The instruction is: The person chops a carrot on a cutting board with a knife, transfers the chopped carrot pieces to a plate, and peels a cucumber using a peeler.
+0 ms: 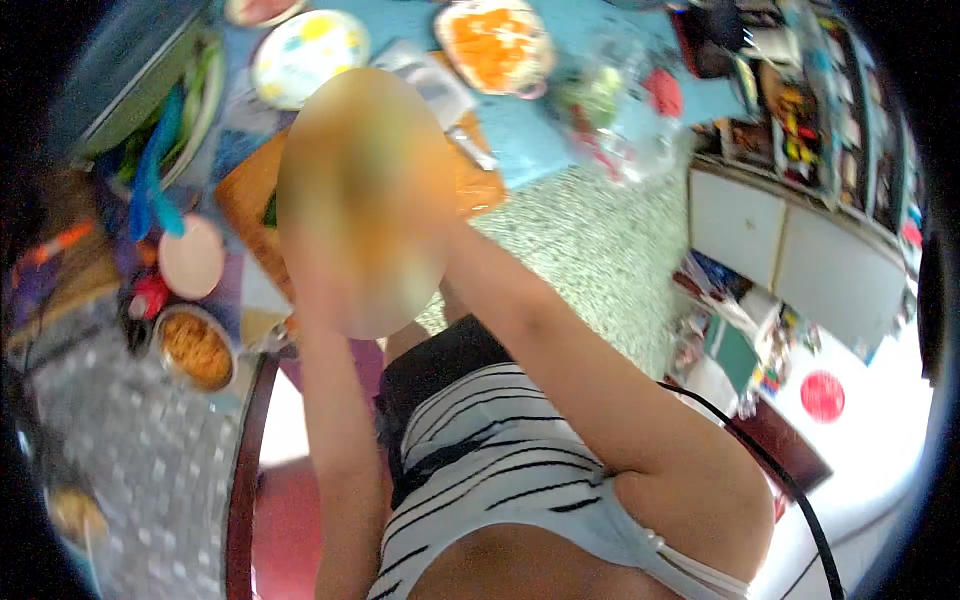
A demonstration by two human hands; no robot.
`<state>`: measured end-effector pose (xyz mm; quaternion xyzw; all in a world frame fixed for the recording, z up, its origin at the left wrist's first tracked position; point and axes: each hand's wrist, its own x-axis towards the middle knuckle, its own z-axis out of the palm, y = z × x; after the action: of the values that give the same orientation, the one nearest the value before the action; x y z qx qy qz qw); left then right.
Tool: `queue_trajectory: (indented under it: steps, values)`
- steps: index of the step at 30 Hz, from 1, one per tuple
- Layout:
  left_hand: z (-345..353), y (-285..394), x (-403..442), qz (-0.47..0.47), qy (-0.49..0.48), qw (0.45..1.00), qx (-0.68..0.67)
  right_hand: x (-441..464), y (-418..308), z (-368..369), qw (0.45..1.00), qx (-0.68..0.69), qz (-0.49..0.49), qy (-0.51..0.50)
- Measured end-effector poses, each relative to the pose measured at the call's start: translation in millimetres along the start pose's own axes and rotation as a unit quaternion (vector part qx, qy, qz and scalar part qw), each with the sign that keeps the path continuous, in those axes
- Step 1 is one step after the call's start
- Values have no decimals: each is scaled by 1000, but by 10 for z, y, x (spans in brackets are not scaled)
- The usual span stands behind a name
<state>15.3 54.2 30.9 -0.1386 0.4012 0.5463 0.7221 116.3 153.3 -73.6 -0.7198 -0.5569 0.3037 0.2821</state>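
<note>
Both hands meet over a wooden cutting board (245, 200), under an oval blur that hides the fingers. My left hand (325, 285) comes in from the lower left, and my right hand (425, 215) reaches across from the right. Inside the blur are smeared yellow, orange and green colours, whose source I cannot make out. A bit of something dark green (270, 209) shows on the board at the blur's left edge. Right of the hands, a small silvery tool (472, 149) lies on the board. Behind them is a sheet of clear or whitish plastic (425, 85).
A flower-patterned plate (310, 60) and a plate of orange pieces (495, 45) stand on the blue tabletop (540, 145). Bagged vegetables (605, 100) are to the right. At left are a metal bowl of orange food (197, 350), a pink disc (192, 257) and greens (200, 110).
</note>
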Motion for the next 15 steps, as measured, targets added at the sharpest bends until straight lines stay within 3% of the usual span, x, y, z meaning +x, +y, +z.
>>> queue_trajectory:
  steps: [3, 4, 6, 8, 10, 11, 12, 14, 15]
  values:
    - [6, 73, 68, 15, 29, 999, 16, 78, -373, -417, 995, 74, 68, -18]
    - [149, 80, 33, 33, 58, 998, 0, 124, -406, -345, 969, 230, 77, 38]
    - [193, 51, 53, 52, 89, 995, -15, 155, -373, -320, 915, 383, 84, 92]
    - [23, 60, 103, 42, -10, 999, -4, 87, -565, -659, 989, 148, 4, -25]
    - [212, -30, 32, 81, 12, 995, -62, -35, -555, -801, 958, 268, -60, -78]
    - [233, -38, 58, 114, 34, 991, -56, -47, -556, -817, 965, 228, -31, -126]
    - [193, -50, 141, 83, 66, 994, -40, -59, -559, -836, 967, 185, -6, -175]
    - [79, -71, 292, 37, 81, 996, -19, -184, -431, -779, 918, 331, 54, -212]
    - [50, -90, 340, 26, 68, 997, -11, -168, -391, -773, 914, 323, 41, -243]
